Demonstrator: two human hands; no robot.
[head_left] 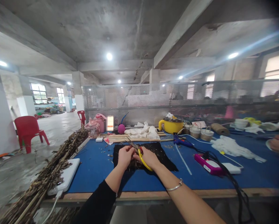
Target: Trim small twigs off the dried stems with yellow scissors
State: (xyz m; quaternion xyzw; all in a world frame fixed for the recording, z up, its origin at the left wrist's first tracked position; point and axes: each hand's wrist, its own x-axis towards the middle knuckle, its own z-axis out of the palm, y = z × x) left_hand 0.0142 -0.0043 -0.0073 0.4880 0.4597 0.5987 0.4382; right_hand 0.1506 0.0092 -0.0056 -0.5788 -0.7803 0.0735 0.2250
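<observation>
My right hand (150, 158) is closed around a pair of scissors with yellow handles (142, 161). The metal blades point up and left, past my left fingers. My left hand (124, 156) is pinched beside the scissors, its fingertips close to the blades; what it holds is too small to make out. Both hands are over a black cloth (166, 155) spread on the blue table top (95, 177). Brown bits that look like dried plant pieces lie on the cloth, partly hidden under my hands.
Wooden sticks (120, 137) and white gloves (144, 132) lie behind the cloth. To the right are a blue glue gun (184, 141), a clear glue stick (183, 159), a purple power strip (208, 164) and a yellow pot (173, 126). Bundled dried stalks (50, 174) line the left edge.
</observation>
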